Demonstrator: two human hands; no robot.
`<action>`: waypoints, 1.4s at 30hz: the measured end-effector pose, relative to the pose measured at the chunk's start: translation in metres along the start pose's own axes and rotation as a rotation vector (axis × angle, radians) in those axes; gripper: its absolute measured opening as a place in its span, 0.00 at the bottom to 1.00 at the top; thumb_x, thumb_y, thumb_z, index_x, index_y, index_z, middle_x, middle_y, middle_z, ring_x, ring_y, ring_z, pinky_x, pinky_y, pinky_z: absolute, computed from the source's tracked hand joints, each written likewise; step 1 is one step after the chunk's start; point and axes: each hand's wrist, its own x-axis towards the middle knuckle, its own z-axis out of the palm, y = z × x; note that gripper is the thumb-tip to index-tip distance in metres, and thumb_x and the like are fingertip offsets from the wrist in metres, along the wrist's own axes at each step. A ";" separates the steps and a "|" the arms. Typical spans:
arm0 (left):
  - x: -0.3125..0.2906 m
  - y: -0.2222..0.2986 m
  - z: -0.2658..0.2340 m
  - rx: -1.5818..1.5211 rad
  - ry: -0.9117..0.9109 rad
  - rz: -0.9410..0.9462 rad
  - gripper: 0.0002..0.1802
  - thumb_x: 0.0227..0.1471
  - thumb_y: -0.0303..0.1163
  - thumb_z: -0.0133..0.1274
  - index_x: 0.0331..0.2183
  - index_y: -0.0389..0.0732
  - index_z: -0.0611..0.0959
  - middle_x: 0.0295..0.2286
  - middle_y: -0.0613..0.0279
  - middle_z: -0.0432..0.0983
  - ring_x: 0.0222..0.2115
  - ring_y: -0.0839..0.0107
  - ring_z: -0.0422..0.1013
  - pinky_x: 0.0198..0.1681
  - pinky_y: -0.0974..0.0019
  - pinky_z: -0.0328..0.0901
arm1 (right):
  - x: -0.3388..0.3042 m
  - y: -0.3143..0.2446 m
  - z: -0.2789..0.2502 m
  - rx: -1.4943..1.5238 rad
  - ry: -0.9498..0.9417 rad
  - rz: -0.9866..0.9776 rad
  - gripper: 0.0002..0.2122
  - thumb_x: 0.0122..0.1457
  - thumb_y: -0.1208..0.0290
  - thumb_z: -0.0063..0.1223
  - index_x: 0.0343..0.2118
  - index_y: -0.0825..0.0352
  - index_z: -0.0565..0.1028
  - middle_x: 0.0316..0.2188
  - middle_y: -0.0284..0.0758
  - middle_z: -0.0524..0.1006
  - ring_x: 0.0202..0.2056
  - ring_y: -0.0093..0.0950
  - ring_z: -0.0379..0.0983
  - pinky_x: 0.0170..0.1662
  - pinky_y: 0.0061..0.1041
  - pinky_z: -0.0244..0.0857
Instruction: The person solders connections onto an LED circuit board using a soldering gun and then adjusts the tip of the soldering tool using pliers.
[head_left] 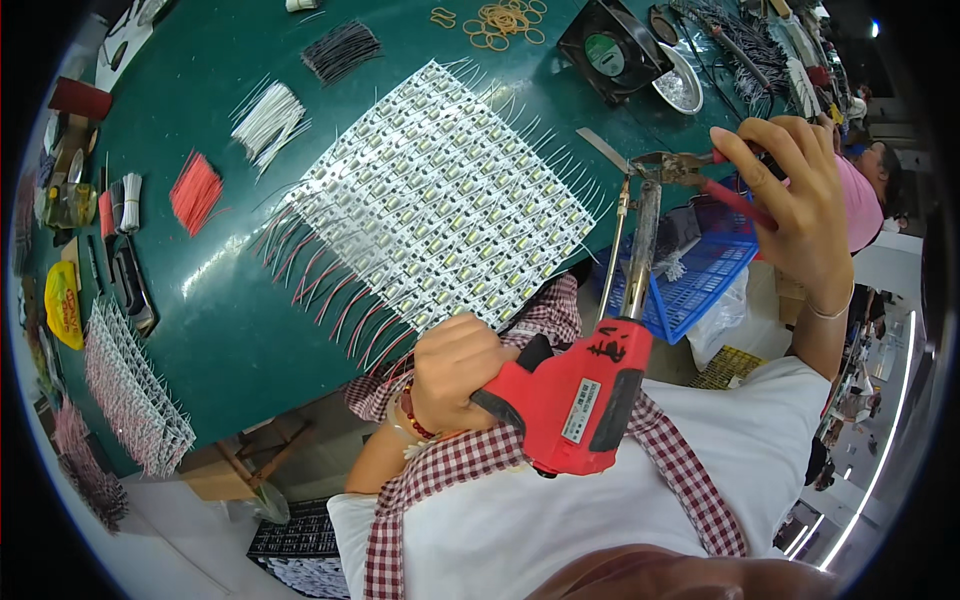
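Note:
My left hand (462,368) is wrapped round the black handle of a red soldering gun (570,405), held in front of my chest with its barrel pointing up and away from me. A thin feed tube (614,250) runs alongside the barrel. My right hand (790,185), raised at the right, grips the red handles of pliers (672,170). Their jaws are at the gun's tip; whether they clamp it I cannot tell. A thin flat metal strip (603,151) shows beside the tip. Beyond the gun, a panel of small LED boards (440,195) with trailing wires lies on the green table.
Left on the table (250,350) lie red wires (197,192), white wires (270,124) and a stack of wired strips (135,385). Black wires (341,52), rubber bands (508,22), a black fan (612,50) and a metal dish (680,82) lie farther back. A blue basket (705,285) stands right.

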 end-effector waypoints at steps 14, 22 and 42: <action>0.004 0.001 -0.002 0.274 -0.057 0.096 0.24 0.20 0.36 0.56 0.27 0.35 0.82 0.16 0.63 0.61 0.16 0.65 0.60 0.20 0.63 0.55 | -0.016 0.015 0.002 -0.084 0.037 0.184 0.35 0.33 0.83 0.59 0.53 0.59 0.74 0.44 0.37 0.71 0.46 0.40 0.67 0.50 0.40 0.58; -0.001 -0.002 0.002 0.410 -0.066 0.204 0.22 0.42 0.46 0.52 0.28 0.34 0.82 0.17 0.64 0.62 0.17 0.67 0.62 0.21 0.64 0.56 | -0.018 0.009 0.006 0.273 0.000 0.170 0.32 0.39 0.85 0.61 0.53 0.66 0.73 0.45 0.43 0.70 0.45 0.40 0.68 0.49 0.34 0.63; -0.004 -0.001 0.005 0.522 0.005 0.276 0.15 0.30 0.33 0.56 0.27 0.38 0.81 0.17 0.65 0.65 0.18 0.69 0.63 0.21 0.67 0.57 | -0.025 0.029 0.022 0.878 -0.104 0.108 0.30 0.38 0.79 0.50 0.52 0.71 0.70 0.39 0.44 0.72 0.37 0.42 0.69 0.42 0.33 0.63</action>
